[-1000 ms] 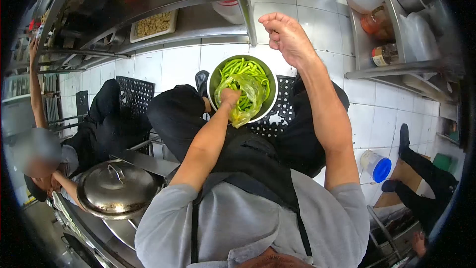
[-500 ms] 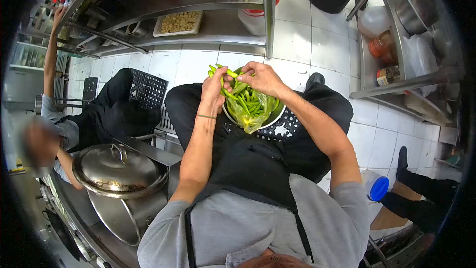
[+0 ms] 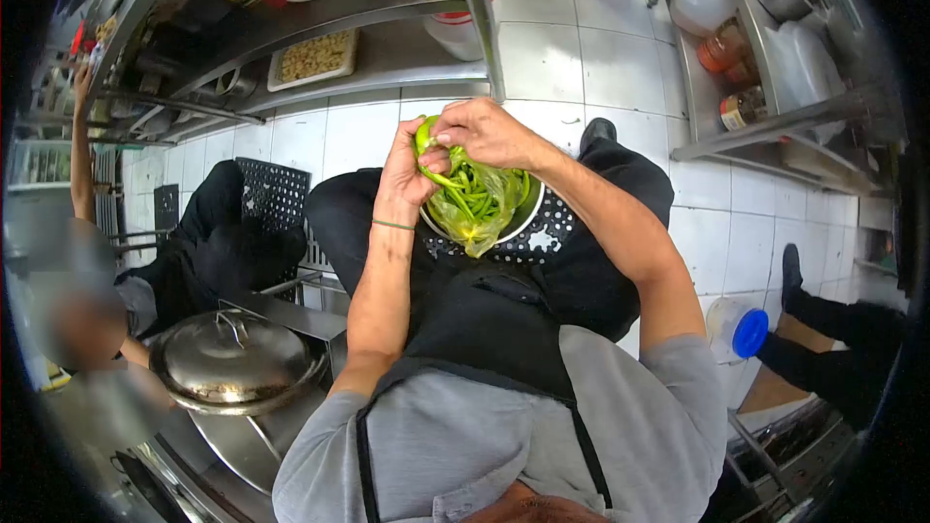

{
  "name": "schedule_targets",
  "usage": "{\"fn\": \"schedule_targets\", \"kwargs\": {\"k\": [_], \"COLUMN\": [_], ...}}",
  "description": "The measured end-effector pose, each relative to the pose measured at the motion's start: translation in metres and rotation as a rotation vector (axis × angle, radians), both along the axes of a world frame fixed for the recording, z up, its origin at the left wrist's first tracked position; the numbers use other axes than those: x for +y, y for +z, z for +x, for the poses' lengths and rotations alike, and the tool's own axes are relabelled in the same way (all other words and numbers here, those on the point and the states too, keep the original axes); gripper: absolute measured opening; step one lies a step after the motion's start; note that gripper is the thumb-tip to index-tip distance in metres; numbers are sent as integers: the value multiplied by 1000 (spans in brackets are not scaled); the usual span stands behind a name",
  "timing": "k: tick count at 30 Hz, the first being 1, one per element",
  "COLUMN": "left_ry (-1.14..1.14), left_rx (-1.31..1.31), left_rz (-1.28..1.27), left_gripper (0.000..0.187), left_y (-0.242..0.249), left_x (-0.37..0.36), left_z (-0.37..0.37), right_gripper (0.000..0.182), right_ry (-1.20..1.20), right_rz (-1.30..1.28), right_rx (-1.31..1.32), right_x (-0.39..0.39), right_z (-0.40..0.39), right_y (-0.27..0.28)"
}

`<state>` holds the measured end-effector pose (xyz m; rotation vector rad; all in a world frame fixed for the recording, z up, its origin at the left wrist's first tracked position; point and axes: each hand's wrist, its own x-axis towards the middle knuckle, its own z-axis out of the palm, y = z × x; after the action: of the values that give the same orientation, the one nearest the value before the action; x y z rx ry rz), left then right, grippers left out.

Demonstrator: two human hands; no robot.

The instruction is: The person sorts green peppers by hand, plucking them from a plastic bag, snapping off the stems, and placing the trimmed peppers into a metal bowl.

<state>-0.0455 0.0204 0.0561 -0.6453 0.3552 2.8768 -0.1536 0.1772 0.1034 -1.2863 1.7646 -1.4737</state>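
Note:
Between my legs stands a metal bowl (image 3: 531, 210) holding a clear plastic bag (image 3: 475, 235) full of long green peppers (image 3: 477, 196). Over the bowl's left rim, my left hand (image 3: 408, 167) is closed around a few green peppers. My right hand (image 3: 481, 133) is pinched against them from the right, its fingertips at the upper part of a pepper. The two hands nearly touch, and the exact grip of the right fingertips is partly hidden.
A steel shelf (image 3: 387, 71) with a tray of pale pieces (image 3: 313, 58) is ahead. A lidded pot (image 3: 232, 358) and a co-worker are at left. Right are another rack (image 3: 765, 148), a blue-lidded tub (image 3: 749, 332) and another person's legs (image 3: 823, 358).
The view has shifted slightly. My right hand has come closer to my left hand, over the peppers. The co-worker at left appears lower in view.

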Motion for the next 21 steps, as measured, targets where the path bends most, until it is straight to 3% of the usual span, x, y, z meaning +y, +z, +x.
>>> {"fn": "schedule_targets", "kwargs": {"k": [3, 4, 6, 10, 15, 18, 19, 21], "left_ry": [42, -15, -128, -394, -902, -1078, -1112, -921], "left_rx": [-33, -93, -206, 35, 182, 213, 201, 212], "left_rz": [-198, -463, -997, -2113, -2296, -2340, -2328, -2331], "left_gripper": [19, 19, 20, 26, 35, 42, 42, 41], "left_y": [-1, -4, -21, -75, -128, -157, -159, -165], "left_x": [7, 9, 8, -8, -13, -17, -18, -20], "left_z": [-22, -29, -42, -78, -109, -110, -108, -105], "right_gripper": [15, 16, 20, 20, 17, 17, 19, 19], "right_ry": [58, 64, -115, -257, -333, -318, -306, -312], "right_rz": [-80, -138, -162, -315, -327, -336, -335, -351], "right_rx": [-378, -522, -565, -701, -744, -772, -781, -797], "right_x": [7, 10, 24, 38, 41, 40, 41, 41], "right_z": [-15, -25, -45, -74, -84, -82, -82, -83], "right_y": [-2, 3, 22, 25, 20, 22, 21, 19]}}
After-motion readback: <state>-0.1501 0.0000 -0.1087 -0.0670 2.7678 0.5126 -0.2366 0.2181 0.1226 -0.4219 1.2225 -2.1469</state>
